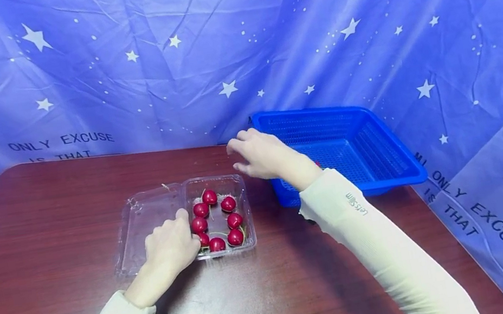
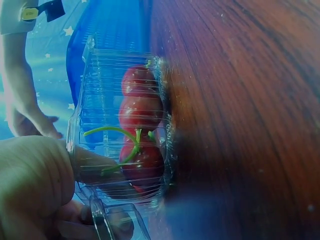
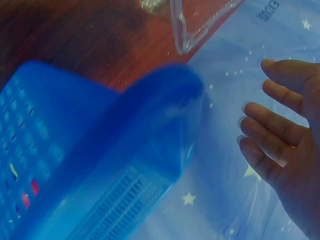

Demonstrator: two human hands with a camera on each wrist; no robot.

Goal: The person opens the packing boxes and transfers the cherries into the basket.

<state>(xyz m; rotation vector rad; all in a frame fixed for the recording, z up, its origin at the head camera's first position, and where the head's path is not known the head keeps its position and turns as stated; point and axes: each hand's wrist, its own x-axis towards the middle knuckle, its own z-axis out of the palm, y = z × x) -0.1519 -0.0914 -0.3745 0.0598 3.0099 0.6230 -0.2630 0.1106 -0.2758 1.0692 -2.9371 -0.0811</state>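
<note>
A clear plastic clamshell box (image 1: 248, 207) stands on the table, its lid (image 1: 154, 216) folded out to the left. Several red cherries (image 1: 234, 220) with green stems (image 2: 107, 129) lie around its floor in a ring. My left hand (image 1: 171, 244) grips the box at the hinge side, one digit inside the wall beside the lowest cherry (image 2: 142, 162) and other fingers outside below. Above the left rim of a blue plastic basket (image 1: 340, 156) hovers my right hand (image 1: 261, 153), fingers spread loosely with nothing between them. Its forearm covers part of the basket.
Red bits (image 3: 30, 192) show through the basket's holes, with a yellowish stem-like strip beside them. The basket stands at the table's right back edge. Behind the brown wooden table (image 1: 45, 228) hangs a blue cloth (image 1: 188, 68) with white stars.
</note>
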